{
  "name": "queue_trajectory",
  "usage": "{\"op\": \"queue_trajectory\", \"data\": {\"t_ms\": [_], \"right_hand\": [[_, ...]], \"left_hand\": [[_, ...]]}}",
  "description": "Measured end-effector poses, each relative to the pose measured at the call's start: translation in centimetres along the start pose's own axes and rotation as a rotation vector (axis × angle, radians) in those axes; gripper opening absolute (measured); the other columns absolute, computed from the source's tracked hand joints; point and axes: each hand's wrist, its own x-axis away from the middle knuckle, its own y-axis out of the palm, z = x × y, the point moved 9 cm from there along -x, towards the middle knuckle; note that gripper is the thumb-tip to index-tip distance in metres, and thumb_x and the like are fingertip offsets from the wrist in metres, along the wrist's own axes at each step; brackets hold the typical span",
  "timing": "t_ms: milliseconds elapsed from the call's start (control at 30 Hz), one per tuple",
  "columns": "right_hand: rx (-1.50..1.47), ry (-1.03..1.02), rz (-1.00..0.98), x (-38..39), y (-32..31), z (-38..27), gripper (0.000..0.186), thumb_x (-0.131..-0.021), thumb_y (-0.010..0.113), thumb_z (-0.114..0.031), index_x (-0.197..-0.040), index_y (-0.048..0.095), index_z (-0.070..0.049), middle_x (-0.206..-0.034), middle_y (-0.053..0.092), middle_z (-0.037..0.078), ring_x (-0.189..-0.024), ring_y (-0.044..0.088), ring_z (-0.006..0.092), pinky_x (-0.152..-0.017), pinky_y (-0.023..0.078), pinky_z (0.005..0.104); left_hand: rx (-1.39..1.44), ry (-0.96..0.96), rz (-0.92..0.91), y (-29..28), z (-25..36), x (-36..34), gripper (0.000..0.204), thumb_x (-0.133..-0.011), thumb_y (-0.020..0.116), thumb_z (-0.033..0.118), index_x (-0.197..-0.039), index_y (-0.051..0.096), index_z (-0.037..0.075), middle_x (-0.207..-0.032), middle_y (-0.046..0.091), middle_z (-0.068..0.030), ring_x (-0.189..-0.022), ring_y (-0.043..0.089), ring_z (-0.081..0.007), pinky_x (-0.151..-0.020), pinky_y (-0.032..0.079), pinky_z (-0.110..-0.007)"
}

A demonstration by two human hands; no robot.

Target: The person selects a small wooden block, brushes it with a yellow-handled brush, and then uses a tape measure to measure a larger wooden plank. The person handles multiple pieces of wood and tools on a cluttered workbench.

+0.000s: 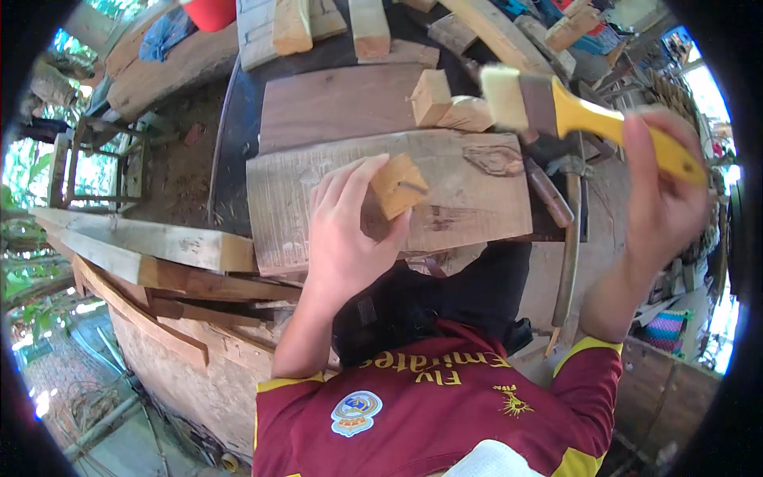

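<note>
My left hand (347, 219) grips a small square wooden block (400, 187) between thumb and fingers. A dark slot or mark shows on the block's upper face. The block is held over a wide, weathered wooden board (469, 191) with a knot near its right end. Off to the right, my right hand (668, 191) is wrapped round the yellow handle of a paintbrush (584, 115). Its pale bristles point left, raised above the board's far right corner. Brush and block are well apart.
Behind the board lies a darker plank (338, 107), with a wood cube (431, 98) on its right end. A hammer (571, 238) rests at the board's right. Long timbers (183, 274) jut out at left. More offcuts (369, 28) and a red container (211, 12) sit at the back.
</note>
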Motion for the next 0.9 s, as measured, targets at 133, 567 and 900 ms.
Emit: {"op": "queue_trajectory", "data": {"t_ms": [133,567,900], "right_hand": [[0.135,-0.096,-0.130,-3.2,2.7,2.5,0.017,-0.087,0.074,-0.018,-0.094,0.066,-0.004,-0.086,0.070,0.005,-0.080,0.066,0.0120,-0.073,0.051,0.0269],[-0.061,0.263,-0.694,-0.8,11.7,10.4,0.016,-0.092,0.065,-0.015,-0.090,0.063,0.000,-0.070,0.062,0.005,-0.060,0.056,0.0091,-0.057,0.044,0.0253],[0.011,0.274,-0.002,2.1,-1.8,3.4,0.019,-0.094,0.063,-0.012,-0.107,0.064,0.001,-0.082,0.068,0.006,-0.069,0.062,0.0097,-0.065,0.049,0.0237]], "left_hand": [[0.010,-0.033,-0.006,-0.1,-0.1,-0.2,0.058,-0.067,0.074,0.007,-0.122,0.057,0.004,-0.115,0.061,-0.0159,-0.107,0.056,-0.0350,-0.095,0.043,-0.043],[0.020,-0.052,-0.046,-0.3,0.3,-1.1,0.056,-0.067,0.079,0.011,-0.117,0.057,0.002,-0.111,0.062,-0.0173,-0.103,0.058,-0.0361,-0.094,0.044,-0.044],[-0.079,0.048,-0.055,0.6,0.7,-1.5,0.054,-0.063,0.080,0.007,-0.112,0.059,0.003,-0.111,0.064,-0.0138,-0.102,0.059,-0.0335,-0.094,0.043,-0.042]]}}
